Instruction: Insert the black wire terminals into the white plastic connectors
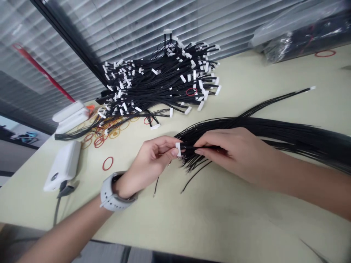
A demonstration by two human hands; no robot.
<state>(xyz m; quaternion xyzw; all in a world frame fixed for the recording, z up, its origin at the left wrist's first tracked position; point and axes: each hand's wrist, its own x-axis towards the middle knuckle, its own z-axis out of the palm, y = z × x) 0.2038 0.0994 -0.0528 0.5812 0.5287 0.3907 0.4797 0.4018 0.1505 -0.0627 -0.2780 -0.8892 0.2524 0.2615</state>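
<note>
Between the thumb and fingers of my left hand (157, 155) is a small white connector housing (178, 149), held upright. My right hand (233, 148) pinches a thin black wire (189, 147) whose end meets the connector's right side. Whether that end sits inside the housing I cannot tell. Beneath both hands lies a thick bundle of loose black wires (287, 133), their bare metal tips fanning out under my fingers. One thin cable with a white end (312, 88) sticks out from the bundle toward the upper right.
A large heap of black cables with white connectors (161, 80) lies at the back, against the blinds. Red and yellow rubber bands (108, 163) are scattered on the left. A white power bank (63, 166) with a plugged-in cord stands there. Plastic-wrapped goods (304, 36) lie at the back right.
</note>
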